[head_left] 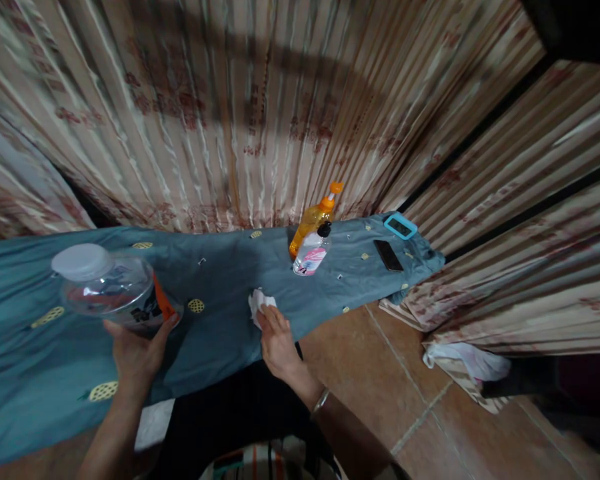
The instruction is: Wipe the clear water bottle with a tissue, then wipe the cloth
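Observation:
My left hand (137,353) grips the lower side of a large clear plastic jar (125,293) with a white screw lid and an orange and black label. The jar stands tilted in view over the blue-green cloth; its contents are hard to make out. My right hand (279,340), a bracelet on its wrist, has its fingers pressed on a crumpled white tissue (259,305) lying on the cloth. Beyond that hand stand a clear bottle (311,255) with a black cap and pink label, and an amber pump bottle (307,227) with an orange top.
The blue-green cloth (220,333) with yellow pineapple prints covers a long narrow surface. At its right end lie a dark phone (387,255) and a blue-framed digital clock (401,226). Pleated curtains (260,120) hang behind and right. A white piece (154,424) rests near my lap.

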Available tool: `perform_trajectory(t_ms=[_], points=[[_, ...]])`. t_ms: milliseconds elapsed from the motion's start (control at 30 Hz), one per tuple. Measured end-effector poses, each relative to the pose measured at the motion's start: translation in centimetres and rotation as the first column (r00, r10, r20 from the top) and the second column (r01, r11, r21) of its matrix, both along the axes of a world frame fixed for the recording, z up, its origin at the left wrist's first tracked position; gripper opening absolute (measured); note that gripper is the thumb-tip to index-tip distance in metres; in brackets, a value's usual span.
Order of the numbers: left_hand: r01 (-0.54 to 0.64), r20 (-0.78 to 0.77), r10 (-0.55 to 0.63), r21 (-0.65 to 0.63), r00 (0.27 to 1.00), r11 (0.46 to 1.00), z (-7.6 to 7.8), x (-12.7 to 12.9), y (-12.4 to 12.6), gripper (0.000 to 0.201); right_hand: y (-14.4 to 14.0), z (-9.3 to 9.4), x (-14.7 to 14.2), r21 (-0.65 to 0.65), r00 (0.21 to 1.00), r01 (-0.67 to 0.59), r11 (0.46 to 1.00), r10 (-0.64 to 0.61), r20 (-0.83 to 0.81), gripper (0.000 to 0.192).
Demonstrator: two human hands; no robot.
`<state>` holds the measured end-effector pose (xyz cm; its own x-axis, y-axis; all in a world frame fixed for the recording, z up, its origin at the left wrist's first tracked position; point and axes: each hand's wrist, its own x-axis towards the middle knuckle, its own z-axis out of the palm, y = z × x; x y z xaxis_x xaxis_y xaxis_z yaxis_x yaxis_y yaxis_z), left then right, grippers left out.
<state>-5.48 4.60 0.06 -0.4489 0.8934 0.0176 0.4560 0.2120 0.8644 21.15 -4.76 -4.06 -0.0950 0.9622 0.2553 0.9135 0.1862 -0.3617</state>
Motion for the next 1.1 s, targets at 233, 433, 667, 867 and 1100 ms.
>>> perform_trajectory(t_ms=[233,433,667,867,1100], points=[[-0.014,0.035,0.015,-0.041,0.999,0.999,0.1,0.3,-0.2,0.102,2.9,2.1,-8.1,-0.087,0.966,-0.258,0.962,0.259,0.004,0.051],[-0.018,-0.002,0.018,0.009,1.0,1.0,-0.7,0.1,-0.3,0.101,7.1,3.0,-10.5,-0.095,0.922,-0.375,0.922,0.382,0.066,0.05],[-0.008,-0.039,0.008,0.007,0.999,1.0,-0.1,0.3,-0.8,0.096,11.6,2.6,-4.7,-0.091,0.954,-0.269,0.959,0.278,0.115,0.05],[-0.038,-0.056,0.036,-0.044,0.998,0.998,-0.2,0.2,-0.9,0.097,12.2,0.8,3.5,-0.047,0.992,0.032,0.998,-0.027,0.12,0.054],[-0.046,-0.037,0.046,0.013,0.998,0.999,-1.3,-0.2,-0.8,0.094,15.0,-1.1,7.1,0.032,0.974,0.225,0.974,-0.224,-0.02,0.06]])
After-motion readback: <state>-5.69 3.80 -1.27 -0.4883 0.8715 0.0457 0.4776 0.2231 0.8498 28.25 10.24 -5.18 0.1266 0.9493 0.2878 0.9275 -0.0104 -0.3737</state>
